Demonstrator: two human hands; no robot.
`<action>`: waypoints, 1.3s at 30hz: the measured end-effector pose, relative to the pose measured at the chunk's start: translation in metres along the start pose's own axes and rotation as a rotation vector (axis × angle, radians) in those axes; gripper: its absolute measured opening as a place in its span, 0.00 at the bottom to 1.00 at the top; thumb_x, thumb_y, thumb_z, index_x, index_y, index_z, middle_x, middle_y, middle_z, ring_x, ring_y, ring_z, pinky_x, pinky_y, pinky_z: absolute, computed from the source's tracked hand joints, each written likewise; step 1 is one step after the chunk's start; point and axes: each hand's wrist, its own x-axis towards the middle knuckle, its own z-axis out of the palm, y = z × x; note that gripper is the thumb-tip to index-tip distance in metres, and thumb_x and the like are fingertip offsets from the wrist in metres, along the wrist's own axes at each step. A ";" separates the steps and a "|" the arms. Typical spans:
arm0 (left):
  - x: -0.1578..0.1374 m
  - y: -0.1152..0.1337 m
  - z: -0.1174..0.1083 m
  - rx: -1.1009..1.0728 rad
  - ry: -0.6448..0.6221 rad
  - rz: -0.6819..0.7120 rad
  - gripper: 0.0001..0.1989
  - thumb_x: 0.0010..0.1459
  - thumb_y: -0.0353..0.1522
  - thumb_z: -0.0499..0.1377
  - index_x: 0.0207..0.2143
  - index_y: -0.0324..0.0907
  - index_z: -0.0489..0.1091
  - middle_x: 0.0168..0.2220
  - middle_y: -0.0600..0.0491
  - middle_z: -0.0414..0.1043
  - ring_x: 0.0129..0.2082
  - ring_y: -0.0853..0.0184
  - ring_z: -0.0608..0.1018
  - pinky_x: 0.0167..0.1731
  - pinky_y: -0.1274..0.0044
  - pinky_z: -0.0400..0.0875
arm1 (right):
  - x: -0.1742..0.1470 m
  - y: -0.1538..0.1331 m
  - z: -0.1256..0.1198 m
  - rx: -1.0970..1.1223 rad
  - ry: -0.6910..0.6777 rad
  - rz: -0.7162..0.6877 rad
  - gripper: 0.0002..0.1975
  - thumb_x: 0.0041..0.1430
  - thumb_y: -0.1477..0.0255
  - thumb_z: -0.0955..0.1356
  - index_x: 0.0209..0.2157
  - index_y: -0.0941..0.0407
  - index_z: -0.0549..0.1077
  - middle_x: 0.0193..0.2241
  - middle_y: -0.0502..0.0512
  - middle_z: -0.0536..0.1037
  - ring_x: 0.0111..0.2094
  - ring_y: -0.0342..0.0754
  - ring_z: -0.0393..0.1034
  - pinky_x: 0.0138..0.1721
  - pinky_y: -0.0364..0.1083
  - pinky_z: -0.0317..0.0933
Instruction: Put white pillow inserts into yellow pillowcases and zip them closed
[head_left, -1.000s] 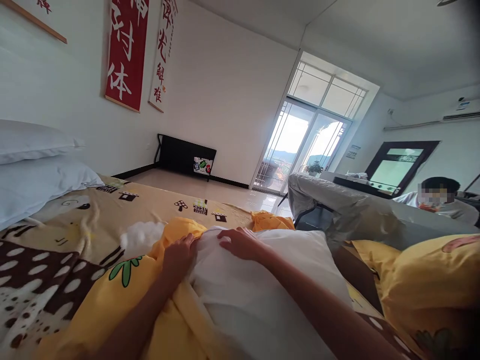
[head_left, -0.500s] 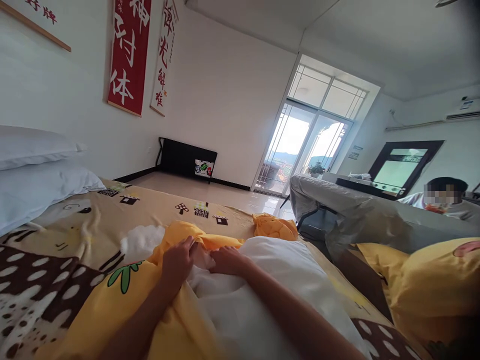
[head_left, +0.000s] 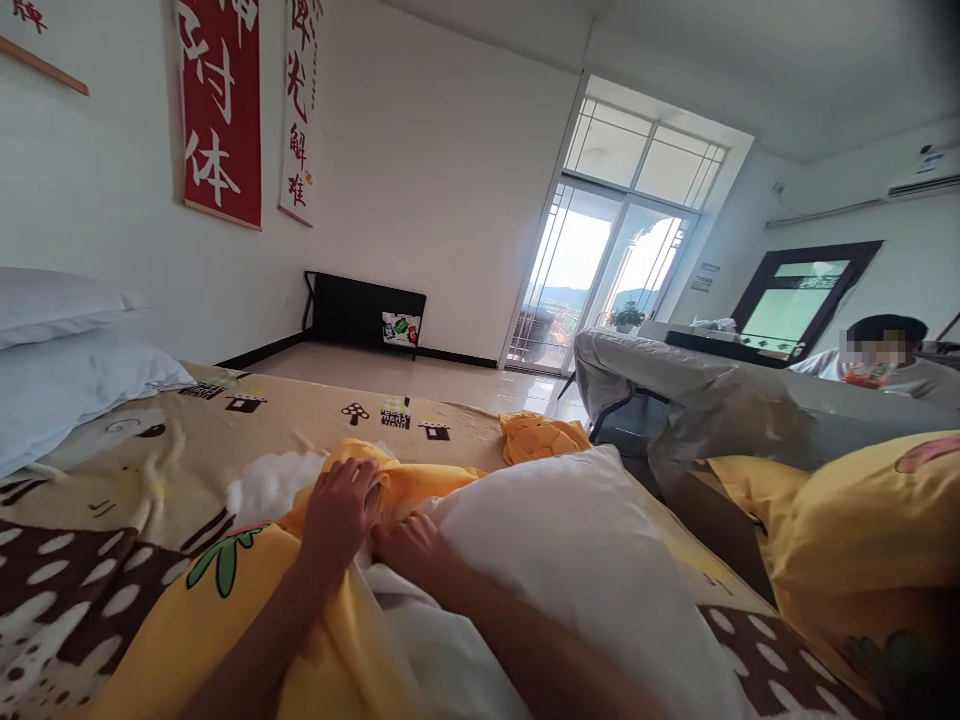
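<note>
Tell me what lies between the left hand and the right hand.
In the head view, a bunched fold of the yellow pillowcase sits between the left hand and right hand, beside the white pillow.

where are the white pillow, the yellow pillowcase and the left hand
white pillow (head_left: 592,560): head view, on its bare upper face.
yellow pillowcase (head_left: 409,482): head view, on the bunched edge beyond the hands.
left hand (head_left: 337,512): head view, on the back of the hand.
</note>
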 end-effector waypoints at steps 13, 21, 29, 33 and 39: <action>0.005 0.015 -0.037 -0.201 -0.194 -0.070 0.10 0.59 0.29 0.48 0.33 0.41 0.68 0.29 0.51 0.73 0.31 0.62 0.74 0.32 0.74 0.61 | -0.026 -0.040 -0.041 0.012 0.056 -0.255 0.09 0.61 0.70 0.62 0.38 0.55 0.72 0.30 0.50 0.78 0.30 0.45 0.70 0.31 0.44 0.58; 0.007 0.017 -0.047 -0.189 -0.226 -0.229 0.12 0.62 0.34 0.46 0.36 0.41 0.68 0.24 0.52 0.73 0.28 0.63 0.75 0.27 0.77 0.55 | -0.044 0.042 -0.121 0.129 0.052 -0.030 0.27 0.51 0.58 0.71 0.52 0.50 0.68 0.51 0.57 0.70 0.52 0.55 0.62 0.53 0.53 0.53; 0.004 0.014 -0.052 -0.048 -0.124 0.008 0.11 0.60 0.28 0.50 0.43 0.40 0.70 0.38 0.48 0.74 0.40 0.60 0.76 0.37 0.72 0.64 | -0.053 0.015 -0.076 -0.108 0.007 0.250 0.18 0.61 0.62 0.62 0.51 0.51 0.69 0.34 0.58 0.79 0.35 0.53 0.74 0.33 0.46 0.59; 0.002 0.018 -0.054 0.098 0.050 0.294 0.19 0.55 0.20 0.52 0.48 0.40 0.69 0.51 0.44 0.69 0.52 0.57 0.69 0.47 0.68 0.63 | -0.063 -0.039 -0.088 -0.125 0.006 0.055 0.11 0.57 0.72 0.62 0.41 0.52 0.71 0.27 0.53 0.78 0.27 0.48 0.73 0.26 0.44 0.55; 0.001 0.025 -0.057 0.112 -0.195 0.422 0.10 0.55 0.21 0.54 0.34 0.40 0.73 0.38 0.48 0.74 0.39 0.60 0.74 0.37 0.70 0.65 | -0.077 -0.074 -0.087 -0.143 -0.015 -0.054 0.02 0.54 0.70 0.64 0.32 0.53 0.66 0.22 0.52 0.77 0.22 0.51 0.71 0.22 0.46 0.55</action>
